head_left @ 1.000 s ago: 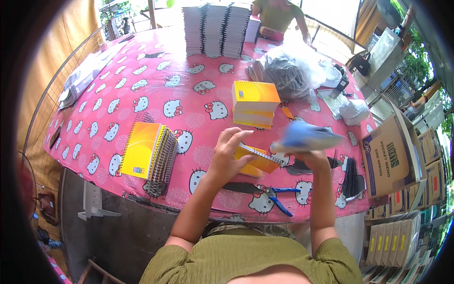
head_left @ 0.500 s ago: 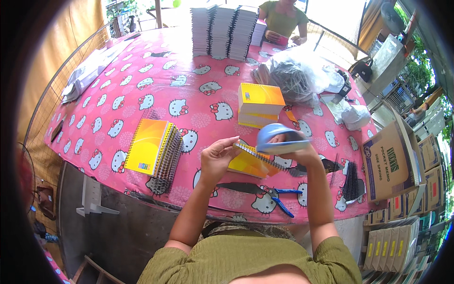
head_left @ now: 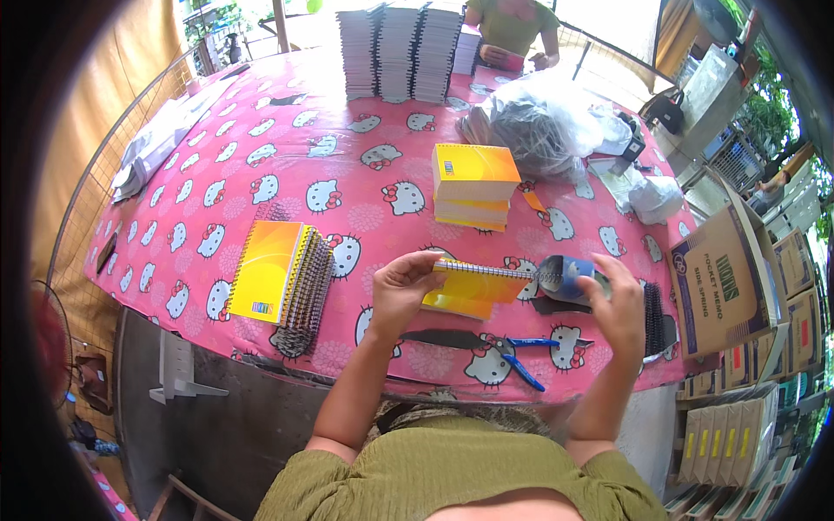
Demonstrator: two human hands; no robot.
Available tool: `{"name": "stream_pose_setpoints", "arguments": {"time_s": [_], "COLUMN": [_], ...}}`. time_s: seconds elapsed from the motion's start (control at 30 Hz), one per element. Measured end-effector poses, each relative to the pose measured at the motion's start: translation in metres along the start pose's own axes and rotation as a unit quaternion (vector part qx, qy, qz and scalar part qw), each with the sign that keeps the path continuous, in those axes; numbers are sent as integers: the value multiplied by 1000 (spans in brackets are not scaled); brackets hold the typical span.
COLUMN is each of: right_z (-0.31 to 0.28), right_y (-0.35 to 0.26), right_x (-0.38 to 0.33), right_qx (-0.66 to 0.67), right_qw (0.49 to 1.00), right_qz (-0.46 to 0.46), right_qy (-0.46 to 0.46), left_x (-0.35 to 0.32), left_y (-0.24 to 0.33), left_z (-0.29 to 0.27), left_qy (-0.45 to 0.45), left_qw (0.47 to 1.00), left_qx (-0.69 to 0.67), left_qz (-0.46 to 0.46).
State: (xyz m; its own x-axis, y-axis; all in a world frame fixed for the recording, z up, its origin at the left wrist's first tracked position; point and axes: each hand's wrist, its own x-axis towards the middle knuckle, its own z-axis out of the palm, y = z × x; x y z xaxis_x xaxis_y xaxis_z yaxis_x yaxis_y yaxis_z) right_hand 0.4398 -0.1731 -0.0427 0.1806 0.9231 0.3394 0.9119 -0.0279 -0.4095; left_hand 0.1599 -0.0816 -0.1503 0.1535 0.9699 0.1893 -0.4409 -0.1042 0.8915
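Note:
My left hand (head_left: 405, 285) pinches the left end of a small yellow-orange notebook (head_left: 469, 291). A silver wire coil runs along the notebook's upper edge and sticks out past its right end. Beside that loose end lies a rounded blue tool (head_left: 569, 278) with a greyish face; its exact kind is unclear. My right hand (head_left: 618, 300) is at the tool's right side, fingers apart, the thumb close to it. Blue-handled cutting pliers (head_left: 526, 360) rest on the table below. At left is a stack of coil-bound yellow notebooks (head_left: 276, 273).
A stack of yellow notebooks (head_left: 473, 178) stands beyond my hands, near a clear plastic bag (head_left: 543, 122). Tall white bound stacks (head_left: 400, 52) are farther back, where another person (head_left: 512, 35) sits. Black coils (head_left: 653, 321) and a cardboard box (head_left: 721, 282) are at right.
My right hand has moved right and opened from around the blue tool, which now sits on the table. My left hand keeps its hold on the notebook.

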Motion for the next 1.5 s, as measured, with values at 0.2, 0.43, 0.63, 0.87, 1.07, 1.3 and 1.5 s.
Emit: {"name": "stream_pose_setpoints", "arguments": {"time_s": [0.2,0.43,0.63,0.87,1.07,1.3,1.5], "right_z": [61,44,38,74,51,61,76], "right_y": [-107,-99,-51,-4,-59,-60,-44], "right_x": [52,26,-60,-109,-77,-72,-74], "right_qx": [-78,37,65,54,235,315,661], "right_qw": [901,959,986,992,965,939,628], "right_qz": [-199,-227,-134,-55,-100,-35,207], "right_qy": [-379,-166,-72,-103,-59,-134,-354], "left_x": [-3,-2,-5,-30,-52,-51,-42], "left_y": [3,4,3,36,0,10,40], "left_z": [4,3,11,33,24,32,29], "left_qy": [1,-1,-48,-36,-60,-44,-111], "left_qw": [999,998,996,881,906,910,864], "left_qx": [4,9,31,290,322,305,335], "left_qz": [-49,-60,74,373,267,278,359]}}
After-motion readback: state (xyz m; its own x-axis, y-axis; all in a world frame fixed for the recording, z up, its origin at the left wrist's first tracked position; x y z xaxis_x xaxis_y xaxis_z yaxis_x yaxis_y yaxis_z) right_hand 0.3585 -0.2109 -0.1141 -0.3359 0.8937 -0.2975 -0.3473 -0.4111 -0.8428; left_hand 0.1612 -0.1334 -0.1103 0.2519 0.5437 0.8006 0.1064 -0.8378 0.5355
